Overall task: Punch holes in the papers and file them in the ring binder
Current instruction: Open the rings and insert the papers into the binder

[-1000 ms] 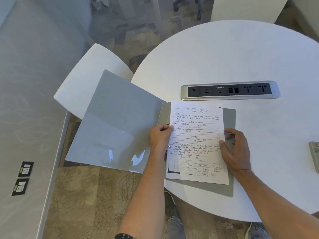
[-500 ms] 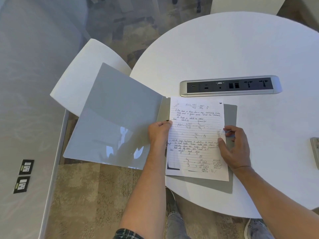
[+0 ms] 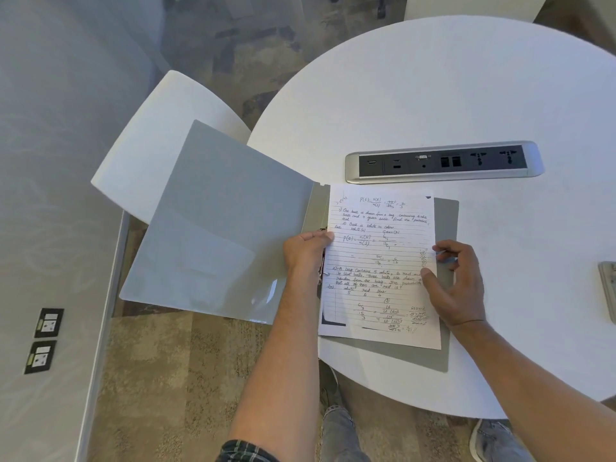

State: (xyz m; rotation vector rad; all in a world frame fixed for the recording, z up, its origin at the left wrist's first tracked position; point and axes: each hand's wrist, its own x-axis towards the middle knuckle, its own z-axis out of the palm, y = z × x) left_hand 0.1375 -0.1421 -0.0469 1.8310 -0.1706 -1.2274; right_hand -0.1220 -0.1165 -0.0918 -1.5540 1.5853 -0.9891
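Paper point(image 3: 380, 265) with handwriting is being lined up inside the open grey ring binder point(image 3: 213, 228), which is lying at the near left edge of the round white table point(image 3: 433, 95). The binder's front cover is being left hanging out past the table edge, over a white chair seat point(image 3: 160, 135).

The sheet's left edge is being held by the left hand point(image 3: 305, 256), right where the metal rings point(image 3: 322, 261) are; its fingers are curled at that edge, but it cannot be told from here if the paper is being pinched or only pressed. The right edge is being pinched by the right hand point(image 3: 455, 285), with the thumb on top and the bent fingers at the side.

Filing looks like the step being done now. Whether the holes are already sitting on the rings cannot be seen, since the rings are mostly hidden by the left hand. Next, the holes probably need to be slid over the ring ends, and then the rings snapped closed.

A silver socket strip point(image 3: 443, 161) is being left alone behind the binder.
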